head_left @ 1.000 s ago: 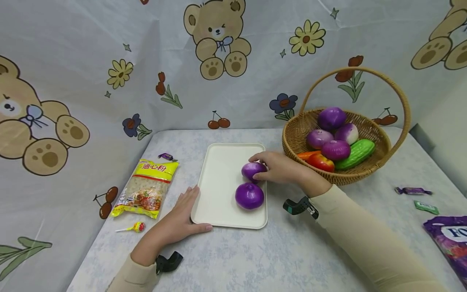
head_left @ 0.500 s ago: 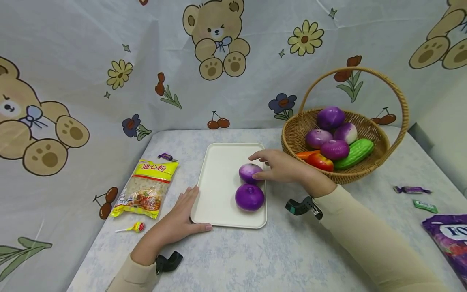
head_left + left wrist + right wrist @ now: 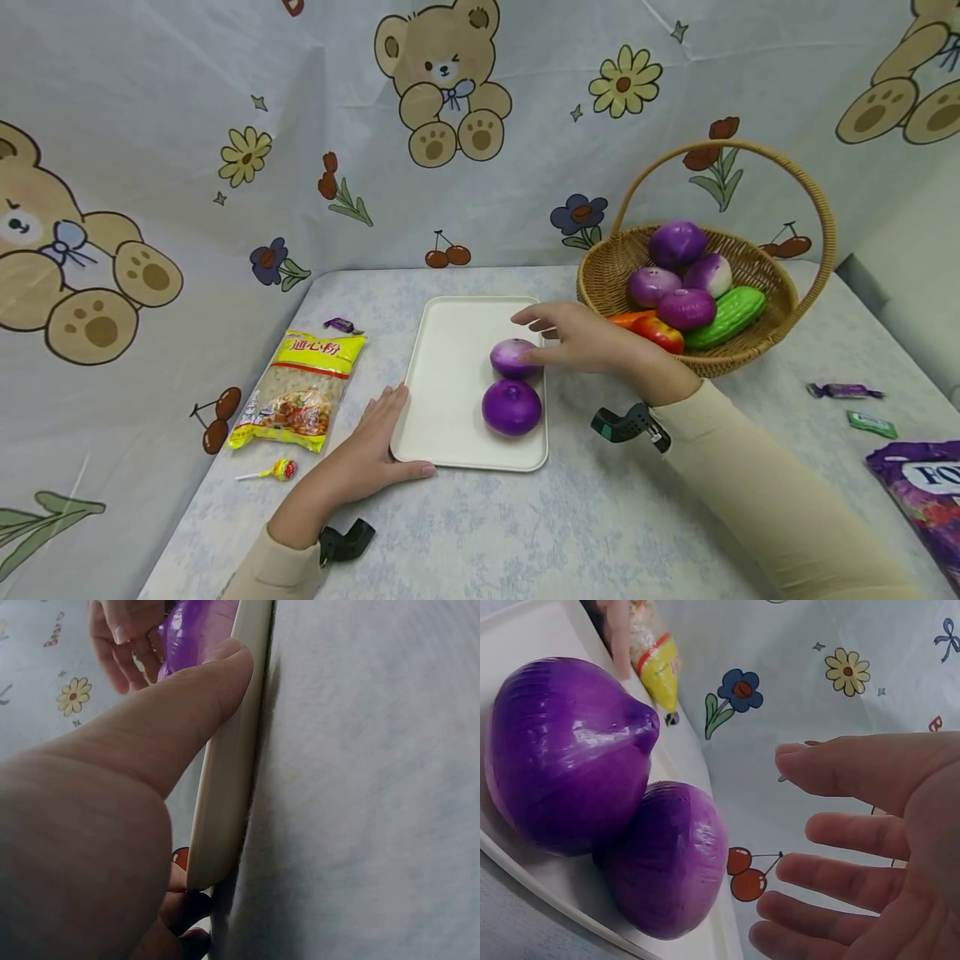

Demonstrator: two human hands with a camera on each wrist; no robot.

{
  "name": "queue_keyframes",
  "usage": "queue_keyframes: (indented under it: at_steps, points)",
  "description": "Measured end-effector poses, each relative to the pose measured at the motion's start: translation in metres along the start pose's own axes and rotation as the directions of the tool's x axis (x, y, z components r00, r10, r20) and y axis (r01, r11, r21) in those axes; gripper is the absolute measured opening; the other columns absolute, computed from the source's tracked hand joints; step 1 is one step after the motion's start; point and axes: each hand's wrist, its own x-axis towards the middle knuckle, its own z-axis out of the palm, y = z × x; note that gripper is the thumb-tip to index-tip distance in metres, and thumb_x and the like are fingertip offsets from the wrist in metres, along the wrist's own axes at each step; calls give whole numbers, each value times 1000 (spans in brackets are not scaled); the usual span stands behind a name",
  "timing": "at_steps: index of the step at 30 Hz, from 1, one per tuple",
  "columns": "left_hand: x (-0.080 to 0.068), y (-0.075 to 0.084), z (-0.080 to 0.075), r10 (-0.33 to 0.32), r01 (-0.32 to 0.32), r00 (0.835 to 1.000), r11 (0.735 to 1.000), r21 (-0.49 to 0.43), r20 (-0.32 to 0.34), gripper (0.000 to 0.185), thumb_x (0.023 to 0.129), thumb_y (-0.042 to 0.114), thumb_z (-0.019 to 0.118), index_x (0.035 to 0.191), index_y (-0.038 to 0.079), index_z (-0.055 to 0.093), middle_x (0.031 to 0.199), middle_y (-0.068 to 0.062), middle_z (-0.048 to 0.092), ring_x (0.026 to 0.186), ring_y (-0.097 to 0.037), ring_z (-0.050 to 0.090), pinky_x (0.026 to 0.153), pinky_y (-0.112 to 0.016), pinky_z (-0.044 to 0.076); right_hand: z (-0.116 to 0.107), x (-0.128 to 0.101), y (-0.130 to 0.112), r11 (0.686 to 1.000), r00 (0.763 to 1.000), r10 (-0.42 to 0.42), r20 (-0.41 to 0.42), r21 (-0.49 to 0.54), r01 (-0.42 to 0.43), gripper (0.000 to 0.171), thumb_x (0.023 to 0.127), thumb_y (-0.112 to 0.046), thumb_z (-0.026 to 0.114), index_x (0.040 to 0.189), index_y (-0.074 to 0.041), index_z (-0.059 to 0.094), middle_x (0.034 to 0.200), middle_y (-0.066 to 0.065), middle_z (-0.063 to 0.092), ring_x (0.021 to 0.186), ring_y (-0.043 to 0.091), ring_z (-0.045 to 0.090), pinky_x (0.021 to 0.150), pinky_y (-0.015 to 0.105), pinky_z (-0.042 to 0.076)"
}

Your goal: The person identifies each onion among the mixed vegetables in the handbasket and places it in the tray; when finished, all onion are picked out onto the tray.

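Two purple onions lie together on a cream tray. The darker onion is nearer the front, and the paler onion sits just behind it. My right hand hovers at the tray's right edge with spread fingers and nothing in its grasp. In the right wrist view a gap shows between its fingers and the paler onion. My left hand rests at the tray's front left corner, straight fingers along the side and thumb by the front edge. In the left wrist view the thumb overlaps the tray's rim.
A wicker basket at the back right holds more onions, a cucumber, a red-yellow fruit and something orange. Left of the tray lie a pasta bag, a lollipop and a wrapped candy. Candies and a purple bag lie right.
The right hand has let go of the paler onion, opened its fingers and drawn slightly right. That onion has shifted slightly left. The left hand has stayed at the tray corner.
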Motion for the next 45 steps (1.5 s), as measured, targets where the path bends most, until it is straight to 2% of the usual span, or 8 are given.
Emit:
queue_keyframes:
  at_steps: [8,15,20,24,28,33,37,45]
  points:
    - [-1,1,-1,-3,3,1000,1000,-2,1,134,81,73,79,169,2,7,174,-14,6,159,-30,-4,126,-51,-1,-20,-10,-6,1000,996,22,-88,5,-21,53,97,-21,80,143,-1,62,141,14,63,127,36,62,105,52,51]
    - [0,1,0,7,-7,1000,1000,4,-3,133,82,72,79,168,1,7,174,-15,6,159,-30,-3,126,-51,-1,-48,-34,-9,998,981,56,-184,30,-51,49,101,-25,75,143,-3,62,142,15,62,129,35,60,106,54,50]
    - [1,2,1,15,-15,1000,1000,-5,4,133,82,73,78,168,1,6,174,-15,5,159,-30,-4,126,-50,-2,-70,-59,1,987,949,159,-271,8,-163,50,101,-30,76,143,-7,62,140,16,63,128,38,60,104,56,50]
    - [1,2,2,6,-6,1000,1000,-2,6,133,81,74,77,168,2,6,174,-15,5,159,-30,-4,126,-50,-2,-86,-80,13,955,910,289,-296,16,-297,55,101,-39,74,146,-10,60,142,20,60,128,43,59,97,57,55]
    - [0,0,2,-4,4,1000,1000,6,1,134,81,75,77,169,2,6,174,-15,5,159,-30,-4,126,-51,-1,-97,-95,28,923,878,367,-306,3,-385,69,102,-45,70,155,-7,48,152,28,45,135,51,47,98,67,50]
    - [-1,-2,2,-5,5,1000,1000,11,-9,134,81,75,77,168,2,6,174,-15,5,159,-30,-3,126,-51,-1,-103,-105,42,906,856,401,-327,2,-423,83,101,-48,70,162,-4,34,158,35,32,140,57,34,99,76,44]
    - [0,-2,2,-7,7,1000,1000,9,-6,134,81,74,78,168,1,7,174,-15,6,159,-31,-2,126,-52,-1,-105,-108,48,897,849,419,-321,2,-442,84,101,-48,70,162,-3,33,159,36,30,141,58,33,97,75,45]
    - [-1,1,2,-2,2,1000,1000,-1,-1,133,81,72,79,168,0,8,174,-16,6,159,-32,-2,126,-53,-1,-103,-111,59,902,860,410,-303,-3,-432,82,101,-47,71,158,1,36,156,37,35,140,59,35,103,75,41]
